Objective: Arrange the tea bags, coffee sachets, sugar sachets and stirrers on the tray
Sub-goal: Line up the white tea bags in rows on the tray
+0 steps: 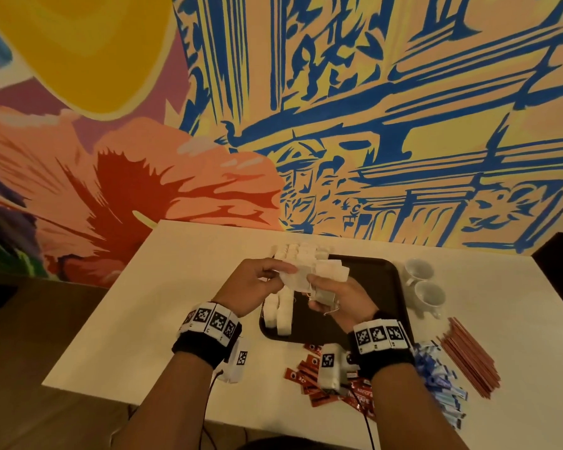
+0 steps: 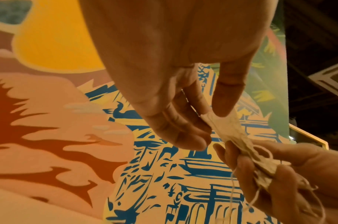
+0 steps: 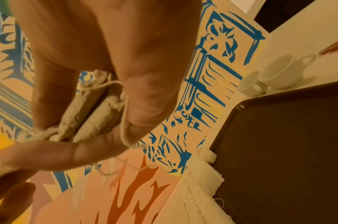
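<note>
Both hands are raised over the left part of the black tray point(image 1: 382, 287). My right hand point(image 1: 320, 289) grips a small bundle of pale tea bags point(image 3: 91, 115) with loose strings hanging down. My left hand point(image 1: 281, 271) pinches the end of one tea bag point(image 2: 220, 123) from that bundle between thumb and fingers. A row of tea bags point(image 1: 278, 315) lies along the tray's left edge. More tea bags point(image 1: 296, 251) are heaped on the table behind the tray. Red coffee sachets point(image 1: 307, 375), blue sugar sachets point(image 1: 444, 383) and brown stirrers point(image 1: 472, 355) lie on the table near me.
Two white cups point(image 1: 424, 284) lie on the white table point(image 1: 163, 303) right of the tray. A painted wall stands right behind the table. The table's near edge runs under my forearms, and cables hang from the wrist cameras.
</note>
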A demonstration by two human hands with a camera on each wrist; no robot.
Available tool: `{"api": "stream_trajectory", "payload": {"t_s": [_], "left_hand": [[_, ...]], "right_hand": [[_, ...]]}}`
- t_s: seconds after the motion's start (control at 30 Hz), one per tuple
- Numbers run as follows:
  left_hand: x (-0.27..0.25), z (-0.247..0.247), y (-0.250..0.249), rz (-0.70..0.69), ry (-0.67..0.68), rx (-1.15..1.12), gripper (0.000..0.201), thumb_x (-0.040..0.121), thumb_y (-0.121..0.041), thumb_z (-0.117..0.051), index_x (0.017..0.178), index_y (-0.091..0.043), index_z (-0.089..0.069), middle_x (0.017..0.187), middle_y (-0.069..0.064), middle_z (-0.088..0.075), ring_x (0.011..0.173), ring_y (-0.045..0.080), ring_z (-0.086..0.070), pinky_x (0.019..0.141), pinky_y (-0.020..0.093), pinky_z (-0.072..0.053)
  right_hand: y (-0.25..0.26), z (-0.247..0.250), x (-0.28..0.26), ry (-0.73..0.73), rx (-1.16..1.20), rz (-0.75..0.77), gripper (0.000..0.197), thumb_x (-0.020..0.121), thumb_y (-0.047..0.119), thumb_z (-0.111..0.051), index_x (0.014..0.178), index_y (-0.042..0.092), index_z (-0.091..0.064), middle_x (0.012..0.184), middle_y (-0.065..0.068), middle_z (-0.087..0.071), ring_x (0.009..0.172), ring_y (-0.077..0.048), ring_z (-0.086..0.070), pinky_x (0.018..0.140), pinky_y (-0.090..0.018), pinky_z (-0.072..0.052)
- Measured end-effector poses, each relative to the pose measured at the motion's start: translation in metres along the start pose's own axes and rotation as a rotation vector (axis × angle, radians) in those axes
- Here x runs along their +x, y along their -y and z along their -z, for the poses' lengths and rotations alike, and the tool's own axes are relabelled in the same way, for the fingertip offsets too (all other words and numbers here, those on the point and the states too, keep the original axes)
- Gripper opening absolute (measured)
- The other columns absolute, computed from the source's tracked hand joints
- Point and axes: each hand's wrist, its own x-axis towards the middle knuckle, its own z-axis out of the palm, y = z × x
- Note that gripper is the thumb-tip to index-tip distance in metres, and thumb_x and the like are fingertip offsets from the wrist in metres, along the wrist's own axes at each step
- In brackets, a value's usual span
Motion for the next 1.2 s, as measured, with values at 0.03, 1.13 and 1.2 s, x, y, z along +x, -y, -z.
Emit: {"api": "stream_trajectory", "payload": {"t_s": [0.03,1.13,1.2], "left_hand": [[-0.001,0.006,0.004,0.003,-0.013,-0.048,0.036,0.088,0.002,-0.062,0.11,-0.024,-0.075,0.106,-0.006,-0.074,0.092,0.018,-0.068,0.085,0.031,-0.055],[0.151,0.004,0.064,0.14,0.017,0.108,0.014,0.097,-0.018,-0.063,0.103,-0.005,-0.066,0.1,0.01,-0.073,0.089,0.024,-0.073,0.079,0.044,-0.062],[0.168,-0.004,0.071,0.152,0.062,0.208,0.017,0.096,-0.02,-0.064,0.1,-0.004,-0.066,0.099,0.016,-0.071,0.084,0.026,-0.072,0.078,0.045,-0.061]], "right_hand": [[-0.002,-0.006,0.001,-0.01,0.0,0.01,0.044,0.091,0.011,-0.073,0.133,0.015,-0.064,0.127,-0.009,-0.07,0.103,-0.021,-0.071,0.067,-0.029,-0.059],[-0.005,0.076,0.045,-0.489,-0.114,-0.145,0.023,0.101,0.01,-0.056,0.122,0.004,-0.063,0.108,-0.018,-0.07,0.091,-0.028,-0.069,0.08,-0.042,-0.061],[-0.001,0.084,0.051,-0.475,-0.116,-0.144,0.023,0.102,0.009,-0.054,0.122,0.003,-0.063,0.109,-0.019,-0.07,0.092,-0.029,-0.069,0.082,-0.043,-0.06]]}}
